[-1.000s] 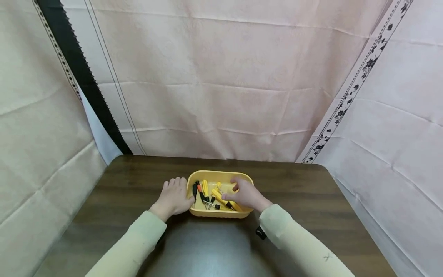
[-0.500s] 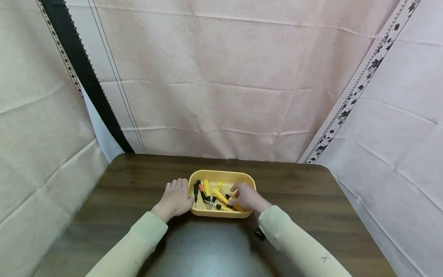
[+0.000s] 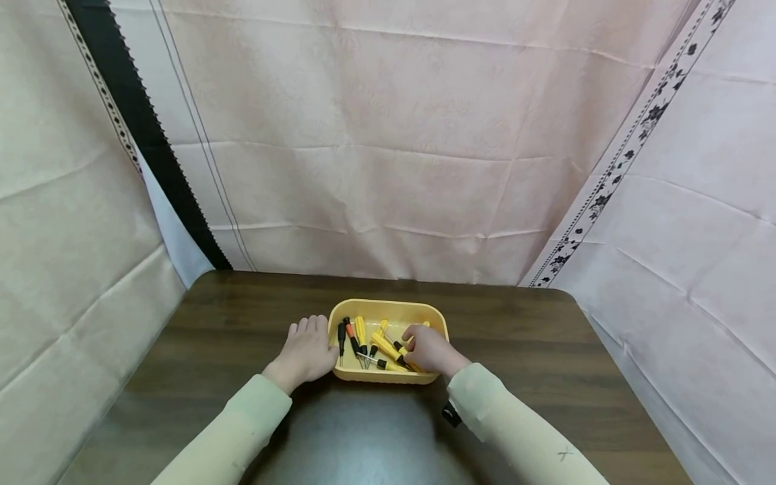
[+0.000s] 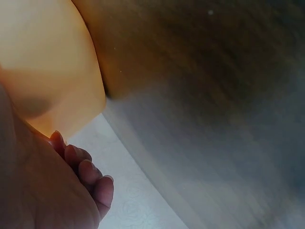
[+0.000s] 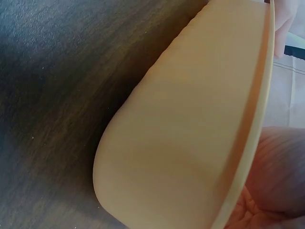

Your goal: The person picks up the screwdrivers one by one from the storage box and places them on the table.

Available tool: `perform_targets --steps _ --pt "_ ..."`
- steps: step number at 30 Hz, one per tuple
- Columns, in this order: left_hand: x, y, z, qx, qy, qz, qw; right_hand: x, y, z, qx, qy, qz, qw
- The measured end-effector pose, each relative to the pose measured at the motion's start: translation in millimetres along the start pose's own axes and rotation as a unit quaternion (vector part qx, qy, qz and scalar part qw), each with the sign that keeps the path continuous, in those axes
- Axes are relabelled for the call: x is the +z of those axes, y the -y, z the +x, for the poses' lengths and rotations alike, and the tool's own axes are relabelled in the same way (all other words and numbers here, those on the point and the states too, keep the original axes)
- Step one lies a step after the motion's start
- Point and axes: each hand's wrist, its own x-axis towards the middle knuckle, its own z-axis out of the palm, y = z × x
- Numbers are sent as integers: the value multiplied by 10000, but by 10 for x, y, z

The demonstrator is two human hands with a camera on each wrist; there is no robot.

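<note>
A yellow plastic tray (image 3: 388, 378) on the table holds several small screwdrivers with yellow or black handles, one partly orange. My left hand (image 3: 306, 353) rests at the tray's left end, fingers extended along the outside, thumb at the rim. In the left wrist view its fingertips (image 4: 102, 191) show beside the tray wall. Inside the tray's right half, my right hand (image 3: 432, 349) has curled fingers and thumb around a yellow-handled screwdriver (image 3: 426, 324), whose end shows behind the knuckles. Most of that screwdriver is hidden. The tray wall (image 5: 181, 119) blocks the right wrist view of the fingers.
The dark wooden table (image 3: 254, 296) has rounded far corners. Light cloth (image 3: 388, 168) hangs behind it and on both sides. A black camera piece (image 3: 451, 413) sits under the right wrist.
My right hand has closed its fingers lower in the tray's right half, and a yellow handle end now shows behind it. The left hand has stayed at the tray's left end.
</note>
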Motion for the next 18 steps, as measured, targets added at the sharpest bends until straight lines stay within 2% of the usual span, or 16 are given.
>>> perform_targets --steps 5,18 --pt "19 18 -1 22 -41 -109 9999 26 -4 6 -64 -63 -28 10000" --pt "-13 2 3 -110 164 -185 9996 60 -2 -31 -351 -209 42 9992"
